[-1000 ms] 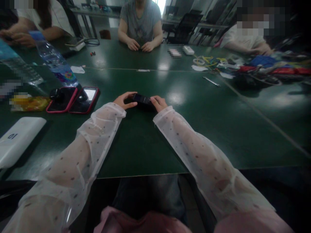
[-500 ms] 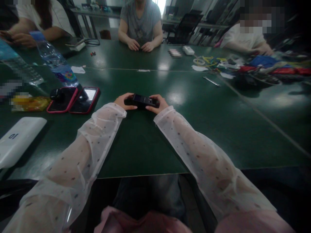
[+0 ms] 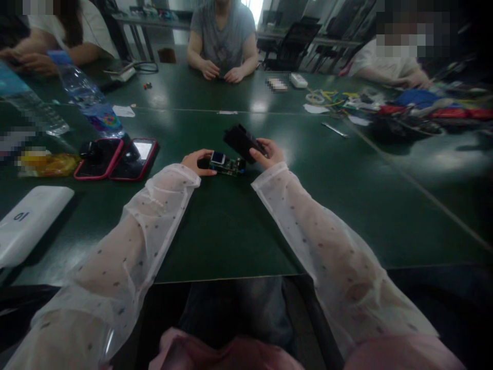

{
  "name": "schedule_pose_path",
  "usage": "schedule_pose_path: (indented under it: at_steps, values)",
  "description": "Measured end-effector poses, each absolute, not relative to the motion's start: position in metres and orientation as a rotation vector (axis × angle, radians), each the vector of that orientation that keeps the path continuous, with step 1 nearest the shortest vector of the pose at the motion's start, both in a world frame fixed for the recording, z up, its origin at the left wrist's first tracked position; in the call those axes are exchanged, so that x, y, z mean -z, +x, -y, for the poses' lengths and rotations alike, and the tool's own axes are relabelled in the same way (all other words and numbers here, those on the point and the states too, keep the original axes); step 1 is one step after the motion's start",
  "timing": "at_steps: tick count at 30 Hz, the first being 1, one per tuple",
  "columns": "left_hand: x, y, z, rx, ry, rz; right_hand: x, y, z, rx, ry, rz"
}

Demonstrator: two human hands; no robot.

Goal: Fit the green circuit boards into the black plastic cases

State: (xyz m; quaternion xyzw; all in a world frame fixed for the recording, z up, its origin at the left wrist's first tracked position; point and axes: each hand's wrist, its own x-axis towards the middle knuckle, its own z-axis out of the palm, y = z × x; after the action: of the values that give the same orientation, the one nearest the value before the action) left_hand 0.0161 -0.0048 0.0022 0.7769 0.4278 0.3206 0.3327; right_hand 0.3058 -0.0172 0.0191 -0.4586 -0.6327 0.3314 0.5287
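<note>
Between the thumb and fingers of my left hand (image 3: 199,161) is the left end of a small electronic device (image 3: 227,165), its green circuit board bare and a small square screen at its left. My right hand (image 3: 271,152) grips a black plastic cover (image 3: 242,141) by its right end. The cover is tilted, raised above and to the right of the board. Its far end has small projecting tabs. Both hands are over the green table (image 3: 225,226), and both forearms are in sheer dotted sleeves.
Left of my hands lie two red-edged phones (image 3: 134,159), a yellow packet (image 3: 50,163), a white power bank (image 3: 36,221) and plastic bottles (image 3: 92,103). A wrench (image 3: 335,130) and tangled cables (image 3: 331,97) lie to the right. Three people sit around the table.
My right hand has lifted the black cover off the device, up and to the right, baring the circuit board. My left hand has stayed in place on the device.
</note>
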Motion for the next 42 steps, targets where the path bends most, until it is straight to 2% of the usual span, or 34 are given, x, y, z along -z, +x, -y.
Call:
schedule_pose_path:
  at_steps: [5,8,17,25,42]
  values:
    - [-0.003,0.014,0.005,-0.811,2.042,-1.135,-0.007,0.324,0.006,-0.321,-1.360,1.471]
    - [-0.009,0.014,0.009,-0.766,2.067,-1.147,-0.003,0.328,0.005,-0.229,-1.487,1.488]
    - [-0.022,0.016,0.019,-0.696,2.067,-1.214,-0.004,0.325,0.005,-0.242,-1.734,1.630]
    - [-0.016,0.015,0.015,-0.696,2.107,-1.219,-0.006,0.323,0.009,-0.204,-1.819,1.683]
    - [-0.028,0.023,0.032,-0.458,2.452,-1.542,-0.010,0.321,0.012,-0.231,-1.835,1.658]
